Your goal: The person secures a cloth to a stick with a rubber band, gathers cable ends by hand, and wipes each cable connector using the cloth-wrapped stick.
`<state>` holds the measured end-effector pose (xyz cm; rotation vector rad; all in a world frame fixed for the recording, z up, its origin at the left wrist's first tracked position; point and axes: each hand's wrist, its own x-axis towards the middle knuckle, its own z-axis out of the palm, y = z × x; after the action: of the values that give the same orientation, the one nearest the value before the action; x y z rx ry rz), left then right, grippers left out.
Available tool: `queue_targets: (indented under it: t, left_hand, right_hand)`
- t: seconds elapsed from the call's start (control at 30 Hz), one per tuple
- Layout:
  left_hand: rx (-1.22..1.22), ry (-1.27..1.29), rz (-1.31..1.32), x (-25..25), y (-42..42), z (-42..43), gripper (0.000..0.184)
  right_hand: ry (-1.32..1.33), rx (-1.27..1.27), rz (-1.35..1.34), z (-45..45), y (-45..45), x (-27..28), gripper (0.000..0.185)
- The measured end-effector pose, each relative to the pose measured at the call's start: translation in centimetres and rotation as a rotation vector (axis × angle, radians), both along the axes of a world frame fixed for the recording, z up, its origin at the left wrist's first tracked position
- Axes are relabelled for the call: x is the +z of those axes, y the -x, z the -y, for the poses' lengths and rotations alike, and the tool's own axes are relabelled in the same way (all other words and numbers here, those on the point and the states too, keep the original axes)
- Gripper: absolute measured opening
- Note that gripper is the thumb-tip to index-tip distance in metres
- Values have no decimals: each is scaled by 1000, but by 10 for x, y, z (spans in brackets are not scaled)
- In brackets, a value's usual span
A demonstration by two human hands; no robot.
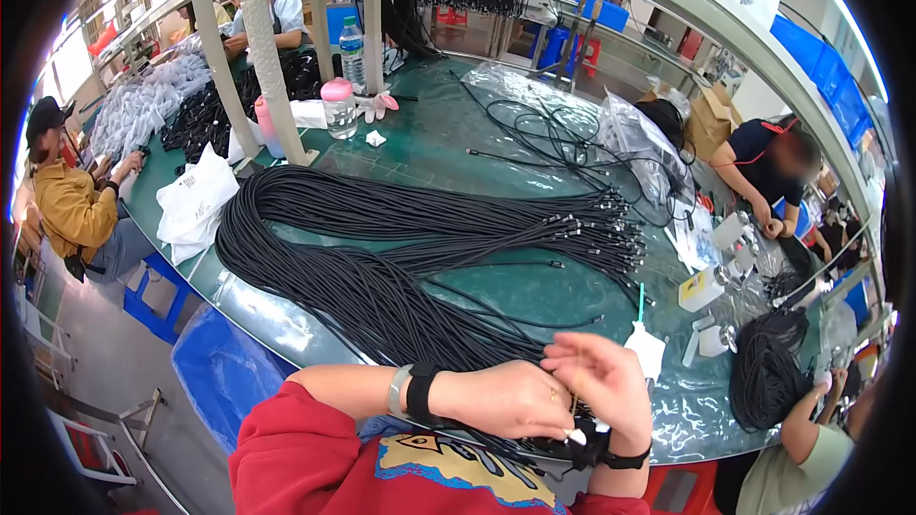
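A thick bundle of black cables [382, 277] lies folded in a loop on the green table, with metal-tipped ends at the right. It runs down toward my body and passes under my left forearm. My left hand [510, 402] is closed around black cables near the table's front edge; its fingertips are mostly hidden, and a white tip shows beneath them. Just right of it, my right hand [606, 381] is raised with fingers loosely bent and apart, the thumb side hidden. Black cable parts [584, 443] show between the two wrists.
Loose cables [544, 129] and plastic bags lie at the back. A white bag [197, 195], pink-lidded jar [339, 110] and water bottle [352, 52] stand left. White dispenser bottles [703, 288] and another cable bundle [768, 367] are right. Shelf posts rise behind. Several people sit around.
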<state>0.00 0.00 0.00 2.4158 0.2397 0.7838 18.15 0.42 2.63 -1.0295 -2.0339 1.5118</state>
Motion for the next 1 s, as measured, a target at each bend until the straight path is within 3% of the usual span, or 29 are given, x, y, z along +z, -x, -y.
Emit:
queue_targets:
  t: [0.1, 0.13, 0.23, 0.27, 0.37, 0.4, 0.5, 0.53, 0.63, 0.67, 0.77, 0.8, 0.9, 0.93, 1.0]
  left_hand:
    - [13, 351, 365, 2, -2, -1, 13]
    - [11, 352, 366, 2, -4, -1, 13]
    - [103, 1497, 783, -1, -12, -2, 12]
    - [105, 1500, 780, -1, -10, -2, 12]
    - [159, 1184, 154, 7, -3, -5, 15]
    - [159, 1183, 152, 6, -3, -4, 15]
    - [24, -55, 225, 2, -4, 1, 15]
    - [23, -56, 225, 4, -3, 2, 15]
    - [169, 854, 347, 17, 4, 8, 14]
    - [168, 856, 347, 15, 1, 7, 14]
    - [32, 1534, 720, 3, -10, 2, 13]
    - [32, 1536, 720, 3, -9, 1, 13]
    - [127, 1058, 123, 4, -3, -4, 14]
    - [123, 1058, 122, 5, -1, -5, 14]
    - [81, 415, 227, 8, 3, -5, 15]
  right_hand:
    - [350, -391, -729, -1, 7, -11, 52]
    - [349, -393, -729, 1, 15, -12, 52]
    - [-222, -823, -1149, 2, 46, -11, 34]
    - [-219, -827, -1150, 2, 43, -8, 34]
    - [-1181, -139, -122, -1, 18, 7, 36]
    - [-1181, -141, -122, -2, 13, 8, 36]
    - [56, -312, -272, -1, 3, 4, 51]
    - [54, -313, -273, 0, 4, 0, 51]
    - [349, -465, -968, 5, 17, -16, 51]
    - [350, -467, -968, 6, 26, -16, 51]
    - [-606, -808, -967, 6, 55, -12, 39]
    - [-605, -809, -966, 6, 50, -8, 39]
    - [-1137, -218, -58, 5, 18, 11, 27]
    - [-1137, -221, -56, 3, 16, 10, 27]
    - [-372, -303, -177, -1, 13, -1, 29]
